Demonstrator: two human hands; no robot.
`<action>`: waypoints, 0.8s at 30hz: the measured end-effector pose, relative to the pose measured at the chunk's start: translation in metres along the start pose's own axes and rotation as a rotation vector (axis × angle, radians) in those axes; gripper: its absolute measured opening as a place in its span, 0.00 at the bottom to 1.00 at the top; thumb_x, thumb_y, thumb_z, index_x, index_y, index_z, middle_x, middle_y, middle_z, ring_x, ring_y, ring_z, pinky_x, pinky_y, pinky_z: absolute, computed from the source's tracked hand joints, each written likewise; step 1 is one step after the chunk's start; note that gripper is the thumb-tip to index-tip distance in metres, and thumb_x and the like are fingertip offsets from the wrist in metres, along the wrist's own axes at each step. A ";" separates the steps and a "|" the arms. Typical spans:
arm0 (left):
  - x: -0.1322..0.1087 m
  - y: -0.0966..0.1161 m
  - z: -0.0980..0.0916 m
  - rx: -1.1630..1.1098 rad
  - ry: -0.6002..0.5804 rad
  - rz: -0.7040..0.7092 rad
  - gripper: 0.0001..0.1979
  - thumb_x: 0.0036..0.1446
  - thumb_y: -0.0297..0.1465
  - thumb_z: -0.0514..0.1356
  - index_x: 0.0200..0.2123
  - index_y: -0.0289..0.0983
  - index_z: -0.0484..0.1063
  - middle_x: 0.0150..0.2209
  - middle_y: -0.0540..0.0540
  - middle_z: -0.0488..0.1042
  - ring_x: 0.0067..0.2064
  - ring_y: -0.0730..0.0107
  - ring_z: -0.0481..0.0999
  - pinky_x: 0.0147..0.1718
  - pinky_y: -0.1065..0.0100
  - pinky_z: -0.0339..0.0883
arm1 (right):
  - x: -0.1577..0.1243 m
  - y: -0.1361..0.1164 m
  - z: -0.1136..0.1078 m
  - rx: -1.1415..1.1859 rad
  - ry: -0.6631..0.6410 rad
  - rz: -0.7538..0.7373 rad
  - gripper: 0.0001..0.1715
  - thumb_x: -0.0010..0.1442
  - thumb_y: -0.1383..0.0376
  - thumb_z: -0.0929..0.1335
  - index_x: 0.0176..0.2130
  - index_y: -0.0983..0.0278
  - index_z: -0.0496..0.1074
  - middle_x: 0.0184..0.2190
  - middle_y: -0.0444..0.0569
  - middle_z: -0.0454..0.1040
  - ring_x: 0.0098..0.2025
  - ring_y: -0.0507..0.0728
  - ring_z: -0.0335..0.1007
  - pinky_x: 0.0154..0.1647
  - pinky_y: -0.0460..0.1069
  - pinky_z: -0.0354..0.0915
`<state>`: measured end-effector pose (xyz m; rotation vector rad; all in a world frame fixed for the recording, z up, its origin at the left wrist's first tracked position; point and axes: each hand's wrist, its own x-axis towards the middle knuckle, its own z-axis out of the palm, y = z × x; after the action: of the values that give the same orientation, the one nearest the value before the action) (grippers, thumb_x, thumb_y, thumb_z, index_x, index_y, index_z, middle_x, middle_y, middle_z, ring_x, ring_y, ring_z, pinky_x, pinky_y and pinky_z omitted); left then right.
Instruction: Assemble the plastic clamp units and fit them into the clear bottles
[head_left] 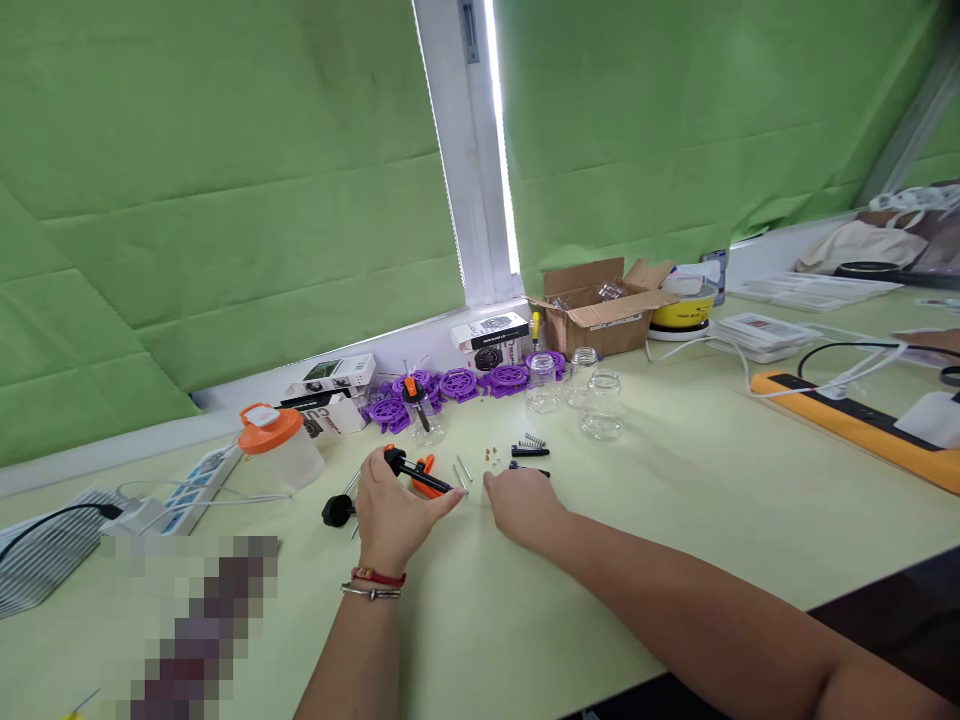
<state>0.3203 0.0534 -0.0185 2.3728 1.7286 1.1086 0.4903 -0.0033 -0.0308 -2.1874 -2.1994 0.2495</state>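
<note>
My left hand (394,510), with a red bracelet and a metal bangle at its wrist, holds a black rod-shaped part (424,474) between thumb and fingers. Behind that part lies an orange piece (427,478). My right hand (525,508) is low over the table beside small brownish bits (491,454); its fingertips are curled, and what they hold, if anything, is hidden. Two thin metal pins (464,468) lie between my hands. Just beyond my right hand are a spring (534,440) and black parts (530,451). A round black piece (337,511) sits left of my left hand.
Purple plastic parts (459,384) line the back, near clear glass jars (601,408) and an open cardboard box (606,318). An orange-lidded container (281,445) and a power strip (196,490) stand left. An orange-and-black bar (862,420) with cables lies right.
</note>
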 end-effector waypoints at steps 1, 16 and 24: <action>0.000 0.000 0.001 0.002 -0.008 0.008 0.49 0.30 0.54 0.67 0.52 0.37 0.53 0.50 0.39 0.63 0.54 0.47 0.65 0.50 0.51 0.63 | 0.002 0.001 -0.001 0.000 -0.001 0.023 0.29 0.49 0.75 0.65 0.53 0.70 0.66 0.34 0.60 0.77 0.37 0.63 0.75 0.31 0.50 0.65; -0.014 0.022 0.014 0.004 -0.100 0.099 0.45 0.32 0.43 0.67 0.54 0.34 0.54 0.51 0.36 0.63 0.54 0.46 0.64 0.50 0.52 0.61 | -0.001 0.003 0.008 1.083 -0.059 -0.079 0.19 0.61 0.59 0.59 0.23 0.65 0.64 0.17 0.41 0.63 0.18 0.47 0.55 0.20 0.43 0.53; -0.002 0.003 0.003 0.034 -0.124 -0.104 0.16 0.58 0.43 0.51 0.44 0.40 0.66 0.44 0.42 0.72 0.44 0.57 0.73 0.33 0.63 0.66 | 0.001 0.036 -0.001 0.942 -0.185 -0.027 0.17 0.55 0.60 0.65 0.20 0.66 0.67 0.18 0.44 0.69 0.17 0.46 0.56 0.19 0.43 0.55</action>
<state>0.3240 0.0522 -0.0209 2.2863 1.8196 0.9048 0.5264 -0.0019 -0.0345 -1.6177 -1.6198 1.2226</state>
